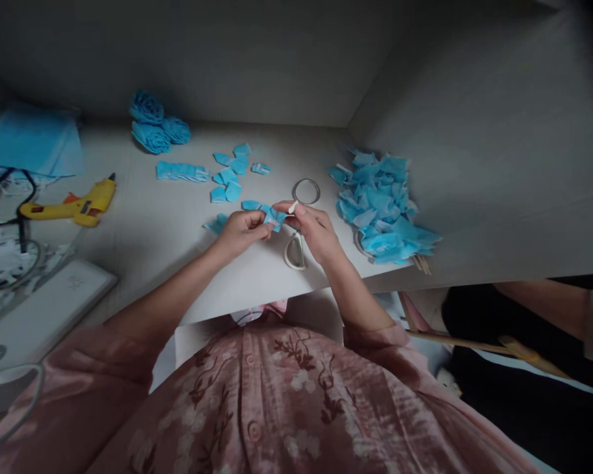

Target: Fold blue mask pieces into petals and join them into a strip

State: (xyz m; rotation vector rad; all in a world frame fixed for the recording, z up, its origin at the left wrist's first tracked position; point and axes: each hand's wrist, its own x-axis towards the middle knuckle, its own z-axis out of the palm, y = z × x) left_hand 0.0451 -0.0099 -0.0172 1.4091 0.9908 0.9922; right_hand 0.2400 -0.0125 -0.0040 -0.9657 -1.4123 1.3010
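Observation:
My left hand (244, 232) pinches a small blue-and-white piece of crepe paper (275, 218) between thumb and fingertips. On the other side of that piece, my right hand (319, 230) is closed at its edge, a small white bit (293, 207) showing by the thumb. Scissors (295, 252) lie under my right hand, their blades mostly hidden. Just beyond is a round ring, perhaps a tape roll (306, 191). Several cut blue petal-shaped pieces (233, 168) are spread past my left hand, near a folded blue strip (182, 172).
Three blue rolled paper flowers (151, 135) sit at the back left. A yellow glue gun (86, 205), a blue sheet (34, 145) and a white device (44, 313) are on the left. A blue paper heap (375, 204) stands right, before the side wall. Another person's arm (548, 306) shows lower right.

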